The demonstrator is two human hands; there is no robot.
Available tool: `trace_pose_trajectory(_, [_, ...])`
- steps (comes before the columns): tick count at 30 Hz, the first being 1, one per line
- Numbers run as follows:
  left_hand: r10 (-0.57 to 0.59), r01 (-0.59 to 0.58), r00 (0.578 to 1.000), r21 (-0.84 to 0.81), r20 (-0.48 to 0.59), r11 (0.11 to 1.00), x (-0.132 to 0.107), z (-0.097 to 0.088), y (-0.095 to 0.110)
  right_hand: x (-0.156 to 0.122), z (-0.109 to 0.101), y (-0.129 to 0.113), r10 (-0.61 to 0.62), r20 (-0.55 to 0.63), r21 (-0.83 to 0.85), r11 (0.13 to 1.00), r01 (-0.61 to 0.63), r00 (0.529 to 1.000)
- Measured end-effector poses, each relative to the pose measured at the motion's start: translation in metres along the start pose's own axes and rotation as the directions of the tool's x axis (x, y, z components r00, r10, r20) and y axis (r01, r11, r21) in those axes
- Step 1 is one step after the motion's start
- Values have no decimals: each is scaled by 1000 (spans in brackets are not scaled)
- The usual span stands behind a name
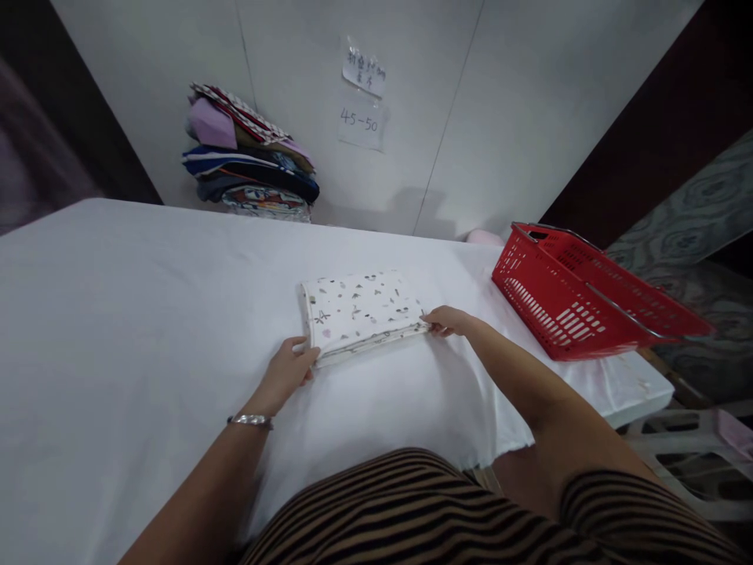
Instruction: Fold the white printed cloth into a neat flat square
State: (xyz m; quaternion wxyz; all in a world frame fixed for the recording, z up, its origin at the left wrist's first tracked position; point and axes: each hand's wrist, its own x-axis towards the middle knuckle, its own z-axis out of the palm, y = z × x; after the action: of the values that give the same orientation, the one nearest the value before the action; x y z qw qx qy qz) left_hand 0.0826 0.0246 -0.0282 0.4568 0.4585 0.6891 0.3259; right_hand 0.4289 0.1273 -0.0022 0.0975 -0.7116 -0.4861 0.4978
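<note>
A folded white cloth (365, 306) with small printed motifs lies on the white-covered table in front of me. Its near edge shows several stacked layers. My left hand (292, 362), with a silver bracelet at the wrist, pinches the near left corner between thumb and fingers. At the near right corner, my right hand (448, 320) grips the layers in the same way. Some fingertips of both hands are hidden beneath the cloth's edge.
To the right stands a red plastic basket (547, 302) with metal handles. A pile of folded fabrics (250, 157) rises at the table's back edge, against a pale wall with two paper notes (363, 125). The white tablecloth (147, 329) stretches far to the left.
</note>
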Motion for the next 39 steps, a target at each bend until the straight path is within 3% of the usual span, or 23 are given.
trace_pose_trajectory(6, [5, -5, 1000, 13, -27, 1000, 4, 4, -7, 4, 9, 1, -36, -23, 74, 997, 38, 999])
trace_pose_trajectory(11, [-11, 11, 999, -15, -36, 1000, 4, 5, -7, 9, 13, 5, -93, 99, 301, 952, 59, 991])
trace_pose_trajectory(15, [11, -10, 1000, 45, -22, 999, 5, 14, -8, 11, 7, 13, -154, -6, 373, 916, 146, 988])
trace_pose_trajectory(19, [74, -72, 997, 135, -8, 988, 1, 27, -10, 13, 3, 22, -123, -70, 334, 932, 139, 990])
trace_pose_trajectory(22, [68, -66, 998, 105, -15, 992, -4, 32, -12, 13, 1, 26, -128, -98, 309, 939, 153, 987])
trace_pose_trajectory(24, [54, -51, 998, 75, -33, 996, -8, 33, -12, 13, 0, 26, -129, -97, 190, 971, 146, 987])
trace_pose_trajectory(26, [56, -53, 997, 67, -51, 996, -12, 33, -12, 13, -1, 21, -171, -172, -67, 985, 162, 970])
trace_pose_trajectory(28, [74, -70, 995, 75, -60, 995, -15, 33, -12, 11, 3, 11, -294, -285, -307, 930, 204, 912])
trace_pose_trajectory(30, [84, -78, 994, 90, -64, 993, -17, 33, -11, 9, 16, -4, -474, -311, -443, 839, 315, 824])
trace_pose_trajectory(32, [91, -83, 993, 103, -76, 991, -18, 34, -10, 7, 38, -23, -666, -214, -504, 702, 503, 715])
trace_pose_trajectory(34, [100, -90, 991, 110, -84, 990, -18, 35, -10, 7, 67, -43, -782, -75, -536, 554, 636, 619])
trace_pose_trajectory(39, [96, -81, 991, 147, -96, 986, -18, 37, -11, 22, 135, -99, -852, 224, -547, 292, 784, 473])
